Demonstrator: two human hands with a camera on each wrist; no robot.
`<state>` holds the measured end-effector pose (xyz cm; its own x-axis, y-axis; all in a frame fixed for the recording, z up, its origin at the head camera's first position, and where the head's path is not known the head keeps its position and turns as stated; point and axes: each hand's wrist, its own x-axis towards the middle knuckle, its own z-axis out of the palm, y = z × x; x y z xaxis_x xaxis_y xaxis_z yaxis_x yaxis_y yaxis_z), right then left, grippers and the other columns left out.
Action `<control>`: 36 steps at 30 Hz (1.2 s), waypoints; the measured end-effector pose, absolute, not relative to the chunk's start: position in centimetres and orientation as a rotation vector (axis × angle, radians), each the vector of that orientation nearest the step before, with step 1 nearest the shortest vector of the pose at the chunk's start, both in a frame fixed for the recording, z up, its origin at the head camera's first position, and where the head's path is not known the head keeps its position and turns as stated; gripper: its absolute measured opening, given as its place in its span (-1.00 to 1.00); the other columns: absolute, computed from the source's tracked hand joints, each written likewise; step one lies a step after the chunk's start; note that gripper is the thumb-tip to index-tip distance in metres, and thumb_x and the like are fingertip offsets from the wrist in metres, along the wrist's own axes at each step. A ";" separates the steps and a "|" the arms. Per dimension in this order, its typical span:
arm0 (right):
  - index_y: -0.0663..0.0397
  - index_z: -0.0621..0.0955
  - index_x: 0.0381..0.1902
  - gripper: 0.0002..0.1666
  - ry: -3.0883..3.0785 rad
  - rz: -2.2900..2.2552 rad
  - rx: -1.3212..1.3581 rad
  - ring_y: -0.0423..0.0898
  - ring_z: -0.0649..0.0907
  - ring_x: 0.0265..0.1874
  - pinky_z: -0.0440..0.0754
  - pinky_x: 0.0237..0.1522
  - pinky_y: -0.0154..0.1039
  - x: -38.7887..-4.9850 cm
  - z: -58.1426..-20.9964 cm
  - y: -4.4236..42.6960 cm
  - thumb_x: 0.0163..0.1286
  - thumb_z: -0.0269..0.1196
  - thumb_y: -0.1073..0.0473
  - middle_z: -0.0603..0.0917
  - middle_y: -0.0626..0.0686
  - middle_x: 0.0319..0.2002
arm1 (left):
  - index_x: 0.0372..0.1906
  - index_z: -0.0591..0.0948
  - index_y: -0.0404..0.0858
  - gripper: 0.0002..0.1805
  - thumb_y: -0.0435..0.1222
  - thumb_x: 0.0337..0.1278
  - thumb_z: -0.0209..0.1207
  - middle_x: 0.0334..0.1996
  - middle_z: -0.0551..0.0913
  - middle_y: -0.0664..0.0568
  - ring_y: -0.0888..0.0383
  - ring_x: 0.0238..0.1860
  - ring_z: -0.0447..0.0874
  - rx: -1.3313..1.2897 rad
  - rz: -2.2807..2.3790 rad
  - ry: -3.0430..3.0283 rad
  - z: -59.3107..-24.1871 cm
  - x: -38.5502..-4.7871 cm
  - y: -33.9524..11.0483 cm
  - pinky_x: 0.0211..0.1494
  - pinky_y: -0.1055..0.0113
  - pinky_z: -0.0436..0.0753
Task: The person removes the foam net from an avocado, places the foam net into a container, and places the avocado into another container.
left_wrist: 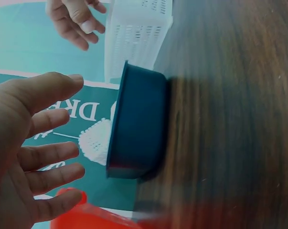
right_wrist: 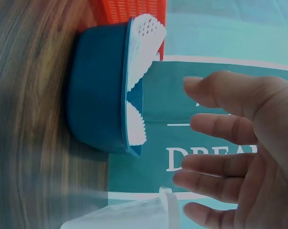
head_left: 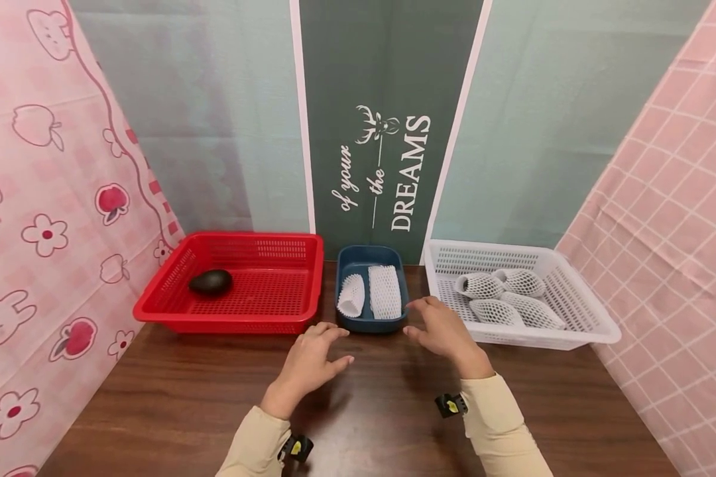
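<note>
On the brown counter (head_left: 382,424), the red basket (head_left: 233,325) is standing at left, the white basket (head_left: 525,336) at right, the blue tub (head_left: 372,326) sitting between; I am holding my left grip (head_left: 311,359) and right grip (head_left: 444,332) spread near it; two white foam nets (head_left: 385,293) are resting inside

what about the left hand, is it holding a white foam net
No, in the head view the left hand is empty, and the two nearest white foam nets lie in the blue tray.
</note>
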<state>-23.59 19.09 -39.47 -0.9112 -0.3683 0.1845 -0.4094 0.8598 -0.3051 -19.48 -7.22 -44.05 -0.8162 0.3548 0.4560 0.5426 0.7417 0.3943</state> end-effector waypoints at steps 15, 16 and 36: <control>0.21 0.59 -0.03 -0.52 -2.860 0.516 0.491 0.24 0.51 -0.06 0.41 -0.13 0.21 -25.3 -39.8 22.8 0.17 0.30 0.01 0.55 0.26 -0.05 | -0.12 0.65 -0.17 -0.59 -0.12 -0.17 0.39 -0.17 0.58 0.02 0.06 -0.18 0.54 -0.731 -0.734 -2.595 -45.8 -19.8 -5.4 -0.21 0.11 0.50; 0.23 0.59 -0.04 -0.53 -2.860 0.520 0.489 0.25 0.52 -0.06 0.41 -0.12 0.20 -25.4 -39.8 23.1 0.18 0.30 0.03 0.56 0.27 -0.06 | -0.12 0.65 -0.17 -0.59 -0.12 -0.16 0.39 -0.17 0.58 0.03 0.06 -0.18 0.53 -0.735 -0.738 -2.600 -45.8 -19.7 -5.3 -0.21 0.12 0.49; 0.35 0.56 -0.04 -0.59 -2.959 0.524 0.408 0.28 0.52 -0.11 0.44 -0.21 0.20 -28.0 -40.4 28.1 0.20 0.23 0.19 0.55 0.36 -0.13 | -0.07 0.64 -0.13 -0.58 -0.08 -0.10 0.35 -0.19 0.56 0.07 0.09 -0.15 0.50 -0.845 -0.714 -2.658 -45.3 -20.7 -2.7 -0.16 0.18 0.47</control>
